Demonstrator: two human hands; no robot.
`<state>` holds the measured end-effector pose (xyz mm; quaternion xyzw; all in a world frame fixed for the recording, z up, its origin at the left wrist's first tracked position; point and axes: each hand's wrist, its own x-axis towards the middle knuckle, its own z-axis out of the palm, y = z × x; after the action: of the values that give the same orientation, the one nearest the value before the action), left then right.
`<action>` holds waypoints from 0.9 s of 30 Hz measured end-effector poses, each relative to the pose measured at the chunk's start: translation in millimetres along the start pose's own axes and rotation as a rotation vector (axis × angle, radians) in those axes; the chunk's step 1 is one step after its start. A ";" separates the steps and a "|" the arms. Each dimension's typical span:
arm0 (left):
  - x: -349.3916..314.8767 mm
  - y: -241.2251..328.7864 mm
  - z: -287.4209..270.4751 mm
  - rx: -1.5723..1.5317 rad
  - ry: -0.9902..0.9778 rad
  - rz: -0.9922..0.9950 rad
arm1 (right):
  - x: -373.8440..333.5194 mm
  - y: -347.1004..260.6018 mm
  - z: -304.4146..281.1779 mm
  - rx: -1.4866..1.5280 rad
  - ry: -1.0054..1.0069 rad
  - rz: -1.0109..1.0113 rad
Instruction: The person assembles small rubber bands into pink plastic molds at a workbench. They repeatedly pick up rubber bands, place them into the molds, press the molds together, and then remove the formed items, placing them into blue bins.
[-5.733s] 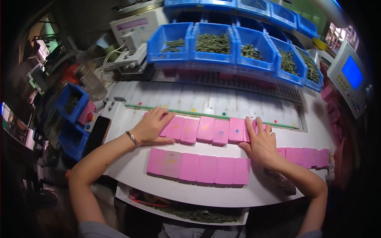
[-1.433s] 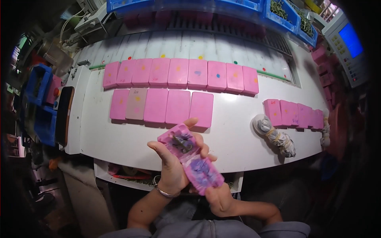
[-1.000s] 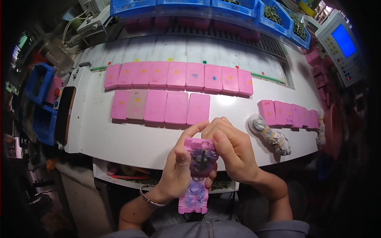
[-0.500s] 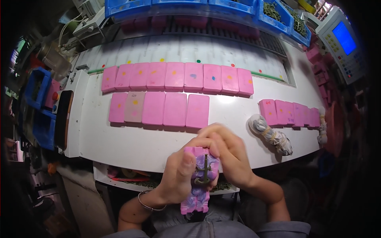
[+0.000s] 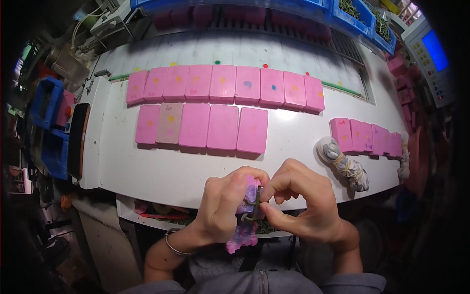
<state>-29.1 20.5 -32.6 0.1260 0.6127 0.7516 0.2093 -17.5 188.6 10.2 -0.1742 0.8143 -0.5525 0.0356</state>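
Observation:
My left hand [image 5: 219, 208] is wrapped round a pink rubber mould [image 5: 241, 239] with a purple-tinted, uneven inner face, held over the table's front edge. Standing out from that face is a dark green wax piece [image 5: 256, 202], a thin stem with short arms and a ring-like part at its lower end. My right hand [image 5: 308, 206] comes from the right, thumb and forefinger pinching at the stem's side. Part of the mould is hidden behind my left fingers.
Two rows of pink mould blocks [image 5: 223, 83] lie across the white table [image 5: 161, 166]. To the right are a wrapped cloth bundle [image 5: 342, 164] and more pink blocks [image 5: 360, 136]. Blue bins [image 5: 355, 17] hang at the back; a blue-screened machine [image 5: 434, 49] stands far right.
My right hand has come away from the mould's top and now pinches at the green wax piece. The mould has tilted slightly in my left hand, and the view has shifted.

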 end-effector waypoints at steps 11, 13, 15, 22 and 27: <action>9.5 7.5 -2.1 -0.200 -0.072 -0.183 | 0.9 9.8 -1.1 0.266 -0.030 0.162; 11.2 6.7 -2.6 -0.249 -0.076 -0.178 | 1.3 9.9 -0.4 0.339 -0.062 0.209; 14.5 1.5 0.2 -0.325 -0.063 -0.146 | 3.1 10.2 1.4 0.383 -0.031 0.187; -0.1 -8.7 -34.8 0.020 -0.197 -0.171 | -2.1 18.1 8.0 0.084 0.277 0.016; -8.0 4.1 -6.5 0.193 0.142 0.203 | -7.8 16.7 19.5 0.002 0.270 0.001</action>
<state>-25.6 10.4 -29.5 0.1533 0.6794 0.7137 0.0751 -9.4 179.2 -13.6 -0.0979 0.8113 -0.5716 -0.0739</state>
